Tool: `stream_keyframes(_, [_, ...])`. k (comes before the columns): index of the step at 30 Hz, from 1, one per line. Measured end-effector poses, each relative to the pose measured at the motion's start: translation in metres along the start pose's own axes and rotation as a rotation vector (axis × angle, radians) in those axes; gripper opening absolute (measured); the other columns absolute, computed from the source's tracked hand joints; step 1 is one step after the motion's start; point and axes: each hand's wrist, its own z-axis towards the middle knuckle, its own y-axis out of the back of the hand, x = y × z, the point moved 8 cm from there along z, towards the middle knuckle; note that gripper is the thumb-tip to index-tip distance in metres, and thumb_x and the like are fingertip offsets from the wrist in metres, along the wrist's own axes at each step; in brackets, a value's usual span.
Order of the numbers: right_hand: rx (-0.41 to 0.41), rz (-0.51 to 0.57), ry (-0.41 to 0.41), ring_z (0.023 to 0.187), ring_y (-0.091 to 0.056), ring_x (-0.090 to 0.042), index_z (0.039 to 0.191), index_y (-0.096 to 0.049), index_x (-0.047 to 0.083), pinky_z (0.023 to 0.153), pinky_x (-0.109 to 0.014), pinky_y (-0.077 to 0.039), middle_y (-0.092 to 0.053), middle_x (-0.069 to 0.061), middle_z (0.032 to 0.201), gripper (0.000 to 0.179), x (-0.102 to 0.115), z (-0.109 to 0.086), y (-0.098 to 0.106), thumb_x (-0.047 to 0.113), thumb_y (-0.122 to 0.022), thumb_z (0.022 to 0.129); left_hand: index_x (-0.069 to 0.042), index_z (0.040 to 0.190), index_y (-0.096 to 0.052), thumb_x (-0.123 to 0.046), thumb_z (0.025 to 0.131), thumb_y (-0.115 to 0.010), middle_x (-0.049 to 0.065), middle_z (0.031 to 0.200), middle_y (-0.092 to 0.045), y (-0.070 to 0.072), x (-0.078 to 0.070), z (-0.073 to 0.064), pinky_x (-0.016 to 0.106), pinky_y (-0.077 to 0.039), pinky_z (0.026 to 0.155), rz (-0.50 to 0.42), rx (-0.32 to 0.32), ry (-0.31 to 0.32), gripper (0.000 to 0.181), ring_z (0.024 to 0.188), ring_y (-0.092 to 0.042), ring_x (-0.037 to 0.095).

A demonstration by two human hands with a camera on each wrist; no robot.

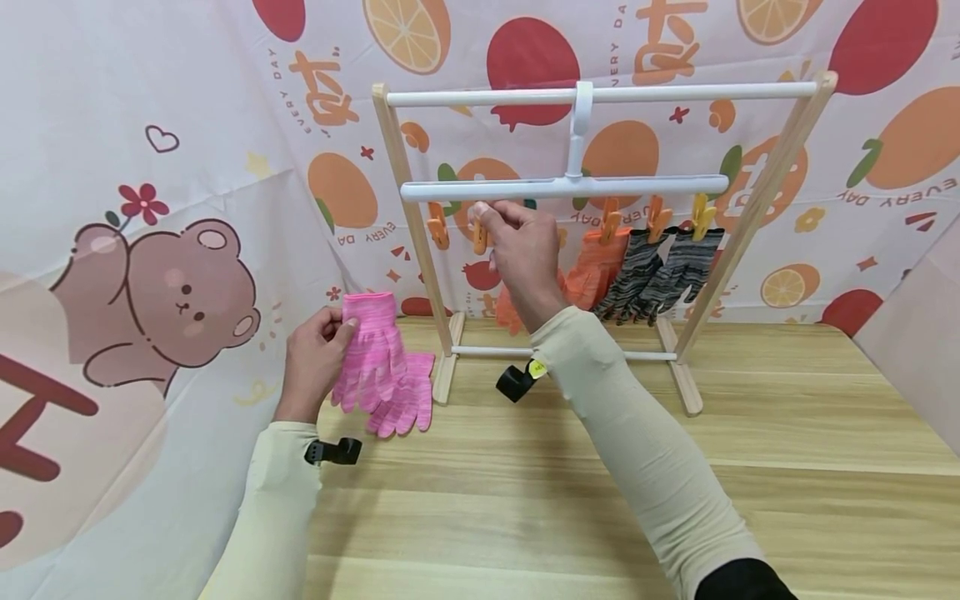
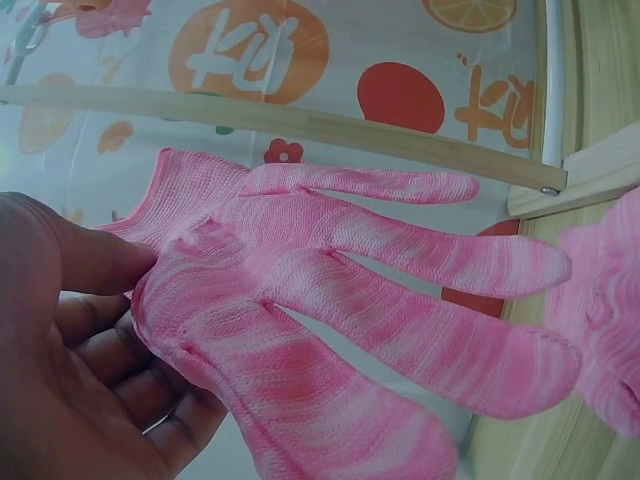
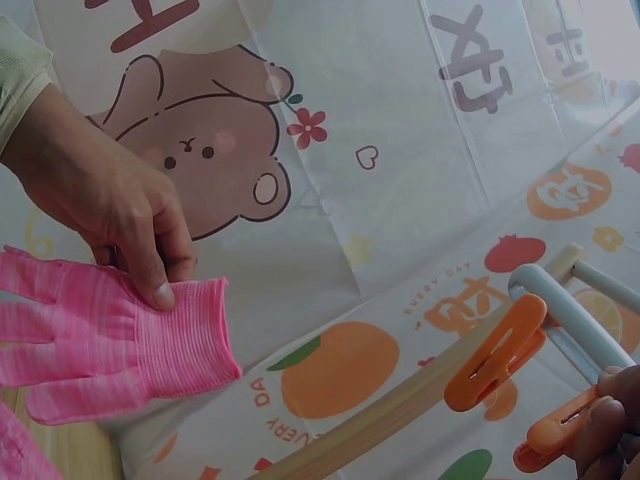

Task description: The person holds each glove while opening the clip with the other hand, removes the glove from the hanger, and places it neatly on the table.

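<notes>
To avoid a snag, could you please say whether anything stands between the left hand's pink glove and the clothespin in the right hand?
Yes: in the head view, the left wooden post and the leftmost orange clothespin lie between the held pink glove and the pinched clothespin.

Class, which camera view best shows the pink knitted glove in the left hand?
The left wrist view: the pink knitted glove appears largest, its knit and fingers clear, though one is cropped. The head view shows it smaller, overlapping another pink glove; the right wrist view shows its ribbed cuff, but crops some fingertips.
</notes>
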Motion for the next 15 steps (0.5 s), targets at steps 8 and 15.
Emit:
stream_keyframes(8, [0.0,0.009,0.001,0.047,-0.046,-0.014,0.113,-0.077,0.006,0.049,-0.022,-0.042,-0.065,-0.008,0.085,0.025,0.0,-0.001,0.001,0.023,-0.072,0.097,-0.003,0.111,-0.068,-0.03,0.104,-0.059,0.014,0.095,-0.067,0.004,0.007,0.0,0.027,-0.042,0.066,0.025,0.011,0.01,0.029,0.079,-0.054,0.021])
stream_keyframes(15, [0.008,-0.001,0.007,0.048,-0.046,-0.015,0.114,-0.078,0.008,0.049,-0.022,-0.041,-0.064,-0.008,0.085,0.024,-0.001,-0.002,0.001,0.024,-0.072,0.096,-0.003,0.113,-0.068,-0.03,0.104,-0.058,0.015,0.097,-0.067,0.008,0.013,0.0,0.026,-0.043,0.066,0.035,0.019,0.025,0.03,0.079,-0.054,0.02])
